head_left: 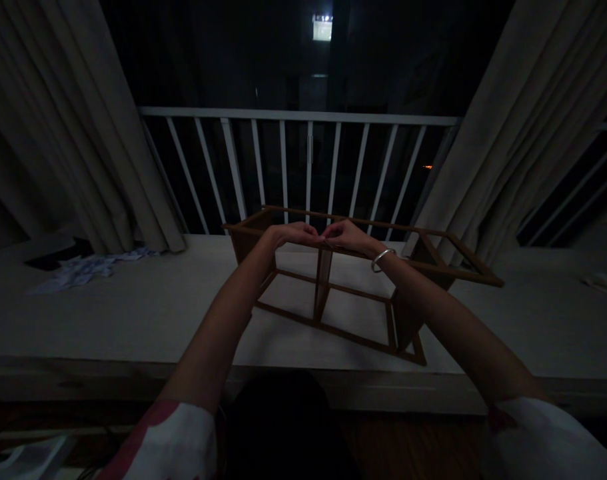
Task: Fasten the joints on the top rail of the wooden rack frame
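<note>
A brown wooden shelf frame (323, 293) lies on its side on the pale window ledge. My left hand (298, 233) is over its upper long rail, fingers drawn together near the middle joint. Facing it, my right hand (347, 235), with a silver bangle on the wrist, has thumb and fingers pinched together. The fingertips of both hands meet just above the middle board of the frame. Whatever they pinch is too small and dark to make out.
White railing (303, 119) runs behind the frame before a dark window. Curtains hang at left (83, 133) and right (488, 147). Papers (88, 270) lie on the ledge (173, 320) at left. A pale object (606, 283) rests at far right.
</note>
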`<action>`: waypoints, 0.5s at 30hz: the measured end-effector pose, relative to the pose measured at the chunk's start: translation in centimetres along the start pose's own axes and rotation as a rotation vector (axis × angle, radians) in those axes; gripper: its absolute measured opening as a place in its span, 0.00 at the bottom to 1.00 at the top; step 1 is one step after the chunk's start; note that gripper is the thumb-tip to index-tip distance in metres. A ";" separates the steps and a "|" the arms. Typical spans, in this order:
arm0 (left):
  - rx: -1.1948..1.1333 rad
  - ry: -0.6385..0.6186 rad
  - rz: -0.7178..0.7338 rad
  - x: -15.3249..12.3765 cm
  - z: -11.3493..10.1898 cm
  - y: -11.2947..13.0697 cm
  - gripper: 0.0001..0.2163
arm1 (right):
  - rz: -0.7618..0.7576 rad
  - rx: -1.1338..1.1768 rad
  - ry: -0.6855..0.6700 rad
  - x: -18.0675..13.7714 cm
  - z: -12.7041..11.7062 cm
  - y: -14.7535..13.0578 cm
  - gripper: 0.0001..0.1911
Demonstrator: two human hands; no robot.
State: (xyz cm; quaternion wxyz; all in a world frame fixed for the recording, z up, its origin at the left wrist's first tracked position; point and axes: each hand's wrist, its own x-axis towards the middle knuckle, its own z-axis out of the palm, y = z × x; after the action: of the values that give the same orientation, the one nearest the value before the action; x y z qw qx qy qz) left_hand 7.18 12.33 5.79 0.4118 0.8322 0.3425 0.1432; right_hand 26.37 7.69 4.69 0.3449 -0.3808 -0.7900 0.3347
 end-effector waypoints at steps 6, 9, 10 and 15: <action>-0.023 -0.032 -0.012 1.1 -0.2 -0.4 0.18 | 0.015 -0.001 0.009 0.4 -0.1 0.6 0.15; -0.015 -0.035 -0.022 1.3 -0.2 -0.4 0.17 | 0.036 0.028 0.002 0.6 -0.1 0.8 0.15; -0.001 -0.020 -0.029 1.3 -0.2 -0.3 0.17 | 0.045 0.037 -0.002 0.6 0.0 0.8 0.15; 0.049 0.043 -0.038 1.1 0.0 0.1 0.16 | 0.042 0.013 -0.048 0.3 0.0 0.0 0.14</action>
State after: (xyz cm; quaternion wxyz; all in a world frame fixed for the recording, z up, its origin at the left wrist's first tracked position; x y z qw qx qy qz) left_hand 8.04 13.08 5.82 0.3867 0.8321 0.3702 0.1448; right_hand 26.23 7.89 4.79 0.3214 -0.3868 -0.7877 0.3559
